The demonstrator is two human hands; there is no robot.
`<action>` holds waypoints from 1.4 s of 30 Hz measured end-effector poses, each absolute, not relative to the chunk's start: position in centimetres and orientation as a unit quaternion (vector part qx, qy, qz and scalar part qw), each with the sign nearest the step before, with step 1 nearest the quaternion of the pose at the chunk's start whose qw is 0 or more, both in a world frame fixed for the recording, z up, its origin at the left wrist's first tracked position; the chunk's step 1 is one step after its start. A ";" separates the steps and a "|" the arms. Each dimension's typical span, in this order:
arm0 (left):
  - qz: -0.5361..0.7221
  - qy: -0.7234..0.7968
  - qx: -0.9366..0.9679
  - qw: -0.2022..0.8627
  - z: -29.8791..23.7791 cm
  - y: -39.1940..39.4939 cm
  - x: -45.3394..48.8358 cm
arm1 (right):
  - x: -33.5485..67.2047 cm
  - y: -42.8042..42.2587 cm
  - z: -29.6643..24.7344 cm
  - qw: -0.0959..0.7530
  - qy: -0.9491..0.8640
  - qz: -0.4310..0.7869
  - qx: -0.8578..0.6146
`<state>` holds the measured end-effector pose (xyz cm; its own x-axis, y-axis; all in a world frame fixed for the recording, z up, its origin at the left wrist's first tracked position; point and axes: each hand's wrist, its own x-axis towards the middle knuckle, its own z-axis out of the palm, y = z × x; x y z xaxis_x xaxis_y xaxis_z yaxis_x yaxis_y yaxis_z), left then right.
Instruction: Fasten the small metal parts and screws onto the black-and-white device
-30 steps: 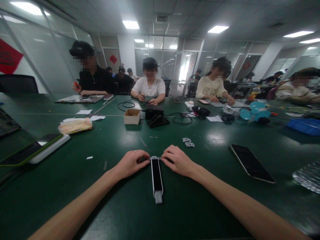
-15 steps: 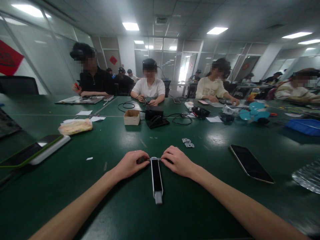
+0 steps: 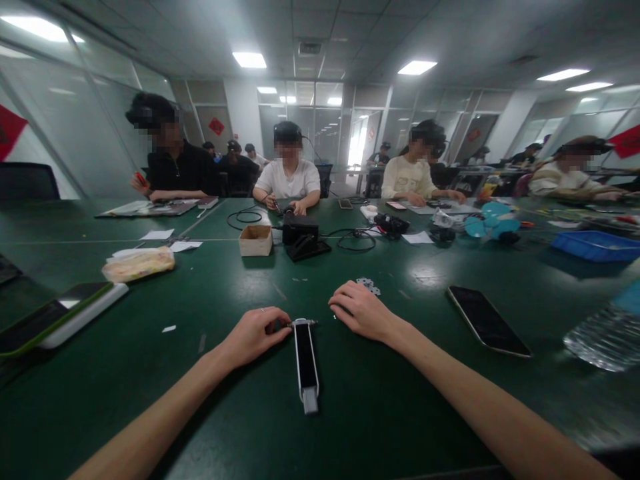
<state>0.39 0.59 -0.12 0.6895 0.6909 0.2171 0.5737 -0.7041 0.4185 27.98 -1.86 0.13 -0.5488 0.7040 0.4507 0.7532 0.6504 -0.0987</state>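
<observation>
A long black bar with white edges and a grey near end (image 3: 305, 363) lies on the green table (image 3: 210, 293), pointing away from me. My left hand (image 3: 256, 335) is closed in a pinch against the left of its far end, on a small metal piece there. My right hand (image 3: 363, 311) has come off the bar and hovers up and to the right, fingers curled downward, close to small metal hinges (image 3: 369, 285) lying just beyond it. I cannot see whether anything is in its fingers.
A dark phone (image 3: 487, 320) lies to the right, a plastic water bottle (image 3: 603, 337) at the far right. A phone on a white slab (image 3: 60, 317) sits left. A cardboard box (image 3: 255, 240), black device (image 3: 303, 237) and cables lie ahead. Several people sit across the table.
My right hand has let go of the bar's far end and moved up and right toward the hinges. The view has tilted slightly. My left hand keeps its pinch.
</observation>
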 end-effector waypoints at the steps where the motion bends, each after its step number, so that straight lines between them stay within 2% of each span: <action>1: 0.182 0.349 0.905 0.161 -0.2 0.7 0.4 | 28.3 -1.8 0.2 0.225 -0.876 -0.062 -0.422; 8: 0.178 0.341 0.912 0.141 -0.8 1.1 0.0 | 29.6 -1.1 0.1 0.156 -0.863 -0.078 -0.474; 12: 0.171 0.339 0.917 0.120 -0.7 1.0 -0.1 | 29.8 -1.2 0.1 0.148 -0.859 -0.072 -0.485; 16: 0.165 0.336 0.921 0.105 -0.4 0.8 0.0 | 29.3 -1.6 0.5 0.167 -0.876 -0.031 -0.452; 19: 0.165 0.328 0.925 0.100 -0.2 0.7 0.1 | 28.6 -2.0 0.6 0.145 -0.888 -0.003 -0.436; 27: 0.157 0.331 0.926 0.088 0.0 0.4 0.3 | 27.7 -2.2 0.4 0.102 -0.858 0.036 -0.501; 36: 0.155 0.337 0.925 0.083 -0.1 0.4 0.3 | 26.9 -3.3 2.2 0.063 -0.820 0.154 -0.548; 42: 0.157 0.326 0.929 0.079 -0.3 0.5 0.4 | 25.8 -4.0 2.9 0.074 -0.822 0.163 -0.541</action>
